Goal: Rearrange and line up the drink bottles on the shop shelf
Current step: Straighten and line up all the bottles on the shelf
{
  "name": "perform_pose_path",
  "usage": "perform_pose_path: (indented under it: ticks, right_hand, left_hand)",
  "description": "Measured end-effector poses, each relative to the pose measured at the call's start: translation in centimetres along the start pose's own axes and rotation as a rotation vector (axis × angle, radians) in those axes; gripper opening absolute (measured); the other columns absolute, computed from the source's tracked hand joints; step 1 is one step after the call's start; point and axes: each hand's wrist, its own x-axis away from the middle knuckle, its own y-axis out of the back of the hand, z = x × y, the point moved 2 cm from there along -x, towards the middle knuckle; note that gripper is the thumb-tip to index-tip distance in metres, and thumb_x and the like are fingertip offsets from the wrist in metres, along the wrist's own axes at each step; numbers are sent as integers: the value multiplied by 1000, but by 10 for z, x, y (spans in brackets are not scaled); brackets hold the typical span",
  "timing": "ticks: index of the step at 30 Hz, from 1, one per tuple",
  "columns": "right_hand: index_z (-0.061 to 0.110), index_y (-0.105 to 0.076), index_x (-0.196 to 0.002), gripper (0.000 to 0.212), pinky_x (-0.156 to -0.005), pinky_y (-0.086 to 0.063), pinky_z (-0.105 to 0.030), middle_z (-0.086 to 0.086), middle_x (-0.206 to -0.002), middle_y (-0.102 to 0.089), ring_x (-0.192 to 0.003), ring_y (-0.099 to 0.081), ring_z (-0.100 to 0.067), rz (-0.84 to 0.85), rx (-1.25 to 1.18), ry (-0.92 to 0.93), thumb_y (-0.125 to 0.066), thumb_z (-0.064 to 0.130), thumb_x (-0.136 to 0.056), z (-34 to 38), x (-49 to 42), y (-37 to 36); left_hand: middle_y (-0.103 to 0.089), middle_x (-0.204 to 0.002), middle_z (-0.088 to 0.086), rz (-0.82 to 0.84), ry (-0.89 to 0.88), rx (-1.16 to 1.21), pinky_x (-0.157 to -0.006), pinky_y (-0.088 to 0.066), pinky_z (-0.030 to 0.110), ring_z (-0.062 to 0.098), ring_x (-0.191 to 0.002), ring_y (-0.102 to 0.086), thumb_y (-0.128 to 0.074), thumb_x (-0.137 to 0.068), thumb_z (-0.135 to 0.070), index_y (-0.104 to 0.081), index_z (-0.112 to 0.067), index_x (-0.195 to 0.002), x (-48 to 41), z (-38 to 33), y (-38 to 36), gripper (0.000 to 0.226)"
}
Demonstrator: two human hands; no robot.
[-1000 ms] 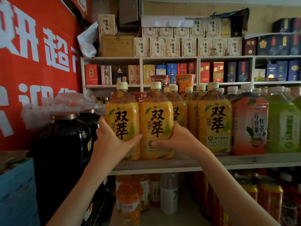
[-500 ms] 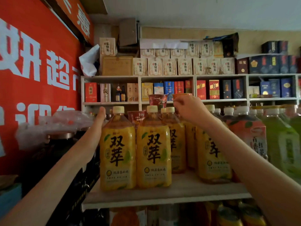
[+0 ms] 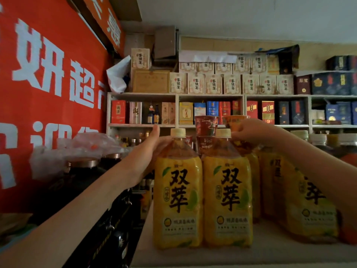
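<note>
I'm straightening the row, left hand lying open against the front-left yellow-labelled plastic tea bottle, right hand gripping the neck of the matching rear bottle (cap hidden), which probably needs sliding into line.

A red banner with white characters is covering the left side. White shelving is standing against the beige back wall, carrying boxed goods, with cream cartons stacked on top. A white ceiling is running overhead. Light is reading dim.

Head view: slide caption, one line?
Left hand presses the left front bottle; right hand grips the neck of a rear bottle on the shelf.
</note>
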Motion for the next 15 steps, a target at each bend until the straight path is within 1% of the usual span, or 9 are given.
perform_pose_path:
  ticks: [3, 4, 6, 8, 10, 11, 12, 14, 15]
  right_hand:
    - [3, -61, -76, 24, -48, -46, -22, -8, -69, -60, -57, -57, -15, -66, -39, -31, -59, 24, -88, 6, -1, -2]
    - [1, -63, -76, 23, -51, -49, -25, -11, -70, -61, -58, -57, -16, -68, -46, -43, -60, 21, -87, 9, -3, -2]
    - [-3, -65, -79, 24, -52, -51, -26, -12, -71, -62, -57, -57, -16, -41, -82, -57, -63, 19, -85, 15, -8, -2]
    - [-3, -63, -75, 25, -45, -44, -20, -7, -63, -59, -52, -54, -13, -1, -143, -40, -67, 20, -84, 22, -14, -3]
    - [-2, -65, -74, 34, -43, -42, -18, -4, -58, -55, -52, -52, -12, 6, -149, 3, -69, 31, -83, 33, -19, -3]
    - [-3, -66, -76, 42, -47, -43, -19, -4, -60, -57, -56, -53, -14, 6, -126, 31, -68, 39, -82, 39, -20, -2]
    - [-3, -68, -81, 49, -55, -46, -22, -6, -66, -59, -62, -55, -15, 15, -104, 64, -66, 46, -81, 47, -23, -3]
    - [1, -71, -88, 52, -71, -49, -28, -6, -75, -64, -70, -59, -17, 50, -93, 112, -63, 52, -80, 63, -27, -3]
    - [5, -72, -89, 50, -77, -49, -30, -4, -76, -66, -69, -62, -16, 78, -88, 123, -62, 54, -80, 72, -29, -4]
  left_hand:
    - [-72, -97, -16, 66, -7, 70, -60, -54, 20, -2, -88, -67, -28, -85, -64, -71, -36, -93, -22, 7, 14, 52]
    - [-71, -93, -19, 80, -17, 63, -58, -54, 18, -3, -86, -66, -32, -86, -60, -67, -35, -96, -29, 9, 17, 43]
    - [-72, -93, -16, 92, -57, 33, -62, -54, 19, 3, -89, -67, -46, -83, -51, -64, -32, -101, -38, 9, 18, 32]
    - [-72, -99, -7, 113, -80, -43, -68, -53, 22, 10, -94, -68, -55, -78, -43, -64, -27, -108, -41, 11, 17, 35]
    - [-69, -100, -7, 124, -125, -126, -70, -50, 17, 3, -92, -66, -56, -81, -38, -62, -25, -111, -42, 13, 14, 33]
    - [-69, -97, -8, 144, -149, -125, -66, -50, 12, 0, -89, -66, -55, -85, -36, -63, -25, -107, -41, 16, 13, 26]
    - [-70, -95, -7, 157, -137, -97, -62, -51, 12, 4, -89, -67, -53, -85, -39, -64, -25, -103, -39, 18, 12, 25]
    - [-70, -107, -2, 188, -84, -23, -66, -55, 18, 9, -93, -68, -46, -79, -57, -63, -25, -106, -28, 18, 13, 45]
    - [-65, -119, 0, 242, -93, 13, -75, -55, 22, 10, -102, -65, -40, -78, -66, -60, -25, -115, -25, 19, 15, 59]
